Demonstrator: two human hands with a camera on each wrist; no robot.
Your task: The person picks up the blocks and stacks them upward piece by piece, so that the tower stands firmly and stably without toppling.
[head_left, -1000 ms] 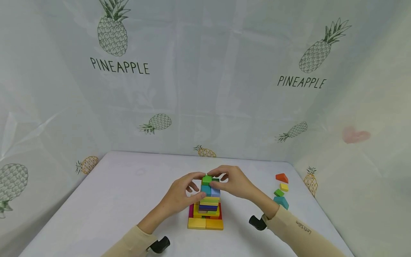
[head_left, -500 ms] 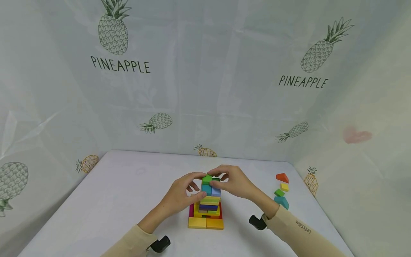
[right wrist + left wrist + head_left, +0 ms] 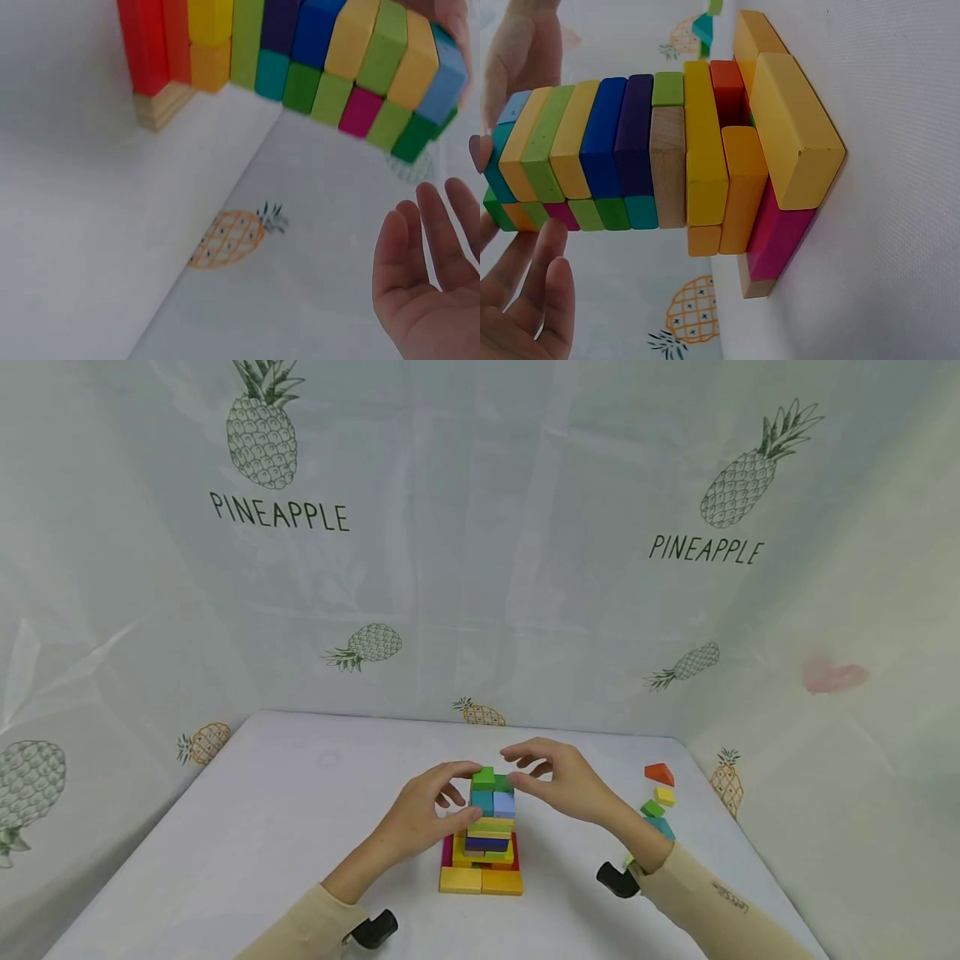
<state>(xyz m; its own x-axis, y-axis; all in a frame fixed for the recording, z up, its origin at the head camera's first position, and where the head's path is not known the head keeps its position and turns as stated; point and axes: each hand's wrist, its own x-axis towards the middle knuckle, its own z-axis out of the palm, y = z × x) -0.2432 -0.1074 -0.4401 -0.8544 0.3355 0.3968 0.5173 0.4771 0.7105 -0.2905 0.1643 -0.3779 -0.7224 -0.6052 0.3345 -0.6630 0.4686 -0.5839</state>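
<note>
A tower of coloured wooden blocks (image 3: pixel 489 843) rises from a wider block base, with two yellow blocks (image 3: pixel 480 881) lying flat at its front. Near its top sit a teal block (image 3: pixel 482 803) and a light blue block (image 3: pixel 504 805); above them is a bright green block (image 3: pixel 483 778), beside a dark green one (image 3: pixel 502 783). My left hand (image 3: pixel 420 808) holds the upper tower, thumb at the front and fingers reaching behind. My right hand (image 3: pixel 564 782) hovers at the tower's right, fingers spread and holding nothing; the right wrist view shows its fingers (image 3: pixel 427 247) apart from the blocks.
Toward the table's right edge lie loose blocks: a red one (image 3: pixel 659 774), a yellow one (image 3: pixel 664 796), a green one (image 3: pixel 652 809) and a teal one (image 3: pixel 662 827) partly behind the right forearm. A pineapple-print cloth (image 3: pixel 480 568) hangs behind the white table (image 3: pixel 315 777).
My right hand has let go of the bright green block and moved slightly right and up. The left hand stays in place, and the block remains on top of the tower.
</note>
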